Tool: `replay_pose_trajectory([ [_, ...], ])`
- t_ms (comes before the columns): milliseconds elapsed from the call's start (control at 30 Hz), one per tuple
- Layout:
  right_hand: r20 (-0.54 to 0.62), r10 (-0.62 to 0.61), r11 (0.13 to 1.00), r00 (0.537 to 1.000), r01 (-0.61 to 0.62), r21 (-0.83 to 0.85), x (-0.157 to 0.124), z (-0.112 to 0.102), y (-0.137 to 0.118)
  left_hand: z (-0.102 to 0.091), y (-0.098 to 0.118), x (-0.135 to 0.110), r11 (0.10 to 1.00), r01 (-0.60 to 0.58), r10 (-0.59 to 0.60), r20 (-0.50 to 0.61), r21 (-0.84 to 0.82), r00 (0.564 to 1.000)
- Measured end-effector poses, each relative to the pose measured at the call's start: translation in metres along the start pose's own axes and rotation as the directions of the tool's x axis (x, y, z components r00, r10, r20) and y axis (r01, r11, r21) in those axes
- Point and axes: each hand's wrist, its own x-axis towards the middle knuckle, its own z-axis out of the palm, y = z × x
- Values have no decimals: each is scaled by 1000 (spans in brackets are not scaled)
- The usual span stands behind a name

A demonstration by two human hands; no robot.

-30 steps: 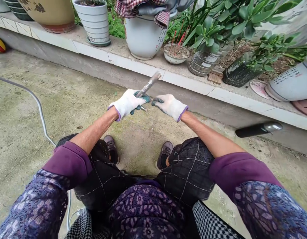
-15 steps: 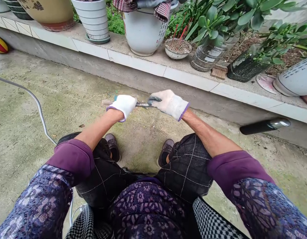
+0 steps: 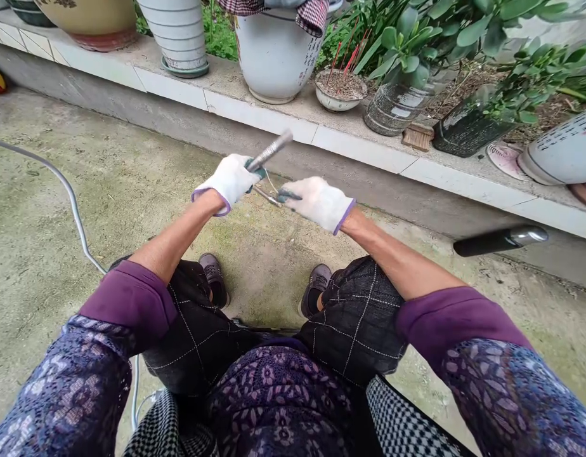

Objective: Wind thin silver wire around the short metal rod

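Observation:
My left hand [image 3: 233, 178], in a white knit glove with a dark palm, is closed around a tool with a thick grey, stick-like part [image 3: 273, 151] that slants up to the right. Blur hides what kind of tool it is. Below the same hand, a thin metal rod [image 3: 267, 195] sticks out to the right; whether it belongs to the tool I cannot tell. A thin pale wire [image 3: 271, 181] curves from the left hand down to my right hand [image 3: 316, 200]. That hand, gloved alike, pinches the wire's end between its fingertips.
Beyond the hands runs a low tiled ledge [image 3: 259, 117] with a large white pot [image 3: 276, 60], a bowl of red sticks [image 3: 340, 95] and jars of plants [image 3: 400, 105]. A black cylinder [image 3: 497, 241] is at right. A grey hose [image 3: 74, 206] crosses the concrete floor at left.
My left hand has moved up and slightly left and turned the tool, which lay level between the hands, so it slants upward. The wire now shows stretched between the hands.

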Motion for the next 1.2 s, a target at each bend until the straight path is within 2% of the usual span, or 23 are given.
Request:
replay_pose_trajectory([
  [67,57,-43,991,997,50,-126,-4,-1,-11,12,-4,5,963,-33,7,96,267,995],
  [133,79,-26,983,997,39,-177,-6,-5,-12,26,-3,3,885,-129,37,209,448,977],
  [233,21,37,992,999,-34,-119,-5,-13,6,36,9,-11,826,-281,130,320,489,939],
  [333,-57,80,993,995,-75,88,-1,-17,30,24,23,-26,880,-311,196,322,360,926],
  [433,-78,119,953,990,-91,289,4,-13,39,3,31,-36,971,-232,207,273,61,940],
  [533,-96,164,913,982,-114,392,8,-6,31,-12,32,-37,977,-102,133,158,-189,978],
  [633,-109,105,933,988,-60,355,9,-3,15,-14,26,-26,973,-33,48,61,-226,997],
  [700,-102,45,968,994,-19,250,7,-4,5,-9,20,-15,993,-9,14,42,-121,999],
  [800,-29,18,998,999,-16,64,0,-12,-6,4,13,0,985,-8,-2,54,171,999],
  [867,18,37,999,999,-36,-20,-6,-18,-7,15,11,3,943,-47,20,87,329,996],
  [933,21,42,998,999,-41,-42,-9,-24,-1,23,15,-3,912,-116,59,155,392,986],
  [1033,-41,57,992,998,-52,113,-9,-28,14,18,26,-23,937,-231,148,301,261,942],
  [1100,-86,126,942,988,-91,324,-7,-28,25,5,34,-39,966,-258,246,347,-11,905],
  [1200,-120,238,832,964,-139,537,-3,-23,32,-19,39,-52,924,-106,202,232,-368,952],
])
